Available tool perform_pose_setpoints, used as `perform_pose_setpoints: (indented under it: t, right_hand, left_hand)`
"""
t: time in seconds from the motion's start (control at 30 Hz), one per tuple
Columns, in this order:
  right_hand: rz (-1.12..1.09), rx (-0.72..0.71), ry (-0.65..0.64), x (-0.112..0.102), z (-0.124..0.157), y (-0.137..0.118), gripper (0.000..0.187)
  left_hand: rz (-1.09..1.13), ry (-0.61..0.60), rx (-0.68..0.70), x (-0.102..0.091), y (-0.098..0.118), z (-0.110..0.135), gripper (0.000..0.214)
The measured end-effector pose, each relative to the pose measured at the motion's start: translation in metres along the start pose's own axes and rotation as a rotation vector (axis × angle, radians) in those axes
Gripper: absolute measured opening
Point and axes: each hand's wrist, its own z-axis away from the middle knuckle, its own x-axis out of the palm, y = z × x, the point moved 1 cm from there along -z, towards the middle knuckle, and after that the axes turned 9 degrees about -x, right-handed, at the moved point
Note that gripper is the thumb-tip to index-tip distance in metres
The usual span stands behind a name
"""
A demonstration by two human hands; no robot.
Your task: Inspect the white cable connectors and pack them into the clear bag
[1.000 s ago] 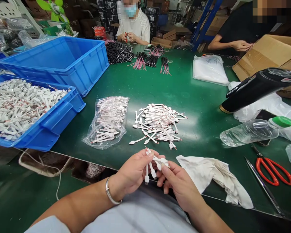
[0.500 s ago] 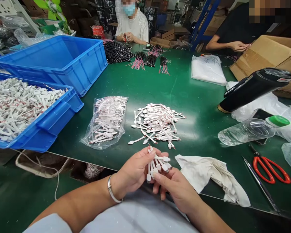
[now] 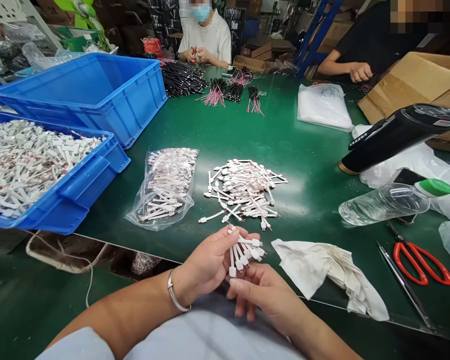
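White cables (image 3: 243,252) fan out from a pinching left hand (image 3: 206,265)!
Its grip is closed, holding the bundle above the green surface (image 3: 307,150) so the plugs spread apart; the open right hand (image 3: 264,295) curls just below, with a loose pile (image 3: 240,192) of cables beyond.

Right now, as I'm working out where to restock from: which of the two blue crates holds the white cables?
The front blue crate, heaped with white cables; the blue crate behind it shows only bare blue inside.
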Motion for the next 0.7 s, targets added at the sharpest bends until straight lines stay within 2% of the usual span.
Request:
perform_pose_setpoints:
  t: [0.17, 0.3, 0.47, 0.53, 0.6, 0.7]
  right_hand:
    - [-0.02, -0.002, 0.056, 0.005, -0.002, 0.005, 0.039]
    - [-0.02, 0.014, 0.053, 0.005, -0.001, 0.007, 0.041]
    - [0.026, 0.07, -0.054, 0.005, 0.006, 0.007, 0.041]
    - [0.018, 0.059, -0.085, 0.003, 0.009, 0.009, 0.04]
    - [-0.028, 0.036, -0.094, -0.001, 0.013, 0.012, 0.04]
    - [-0.171, 0.007, -0.128, -0.007, 0.018, 0.019, 0.048]
  left_hand:
    - [-0.004, -0.004, 0.001, 0.001, -0.001, 0.001, 0.015]
    - [0.007, 0.003, 0.001, 0.0, -0.002, 0.003, 0.017]
    - [-0.082, 0.038, 0.07, -0.001, 0.0, 0.001, 0.018]
    - [-0.251, 0.067, 0.147, -0.003, 0.005, -0.001, 0.021]
    - [-0.547, 0.087, 0.322, -0.004, 0.011, -0.001, 0.021]
    - [-1.049, -0.024, 0.629, -0.008, 0.015, 0.003, 0.017]
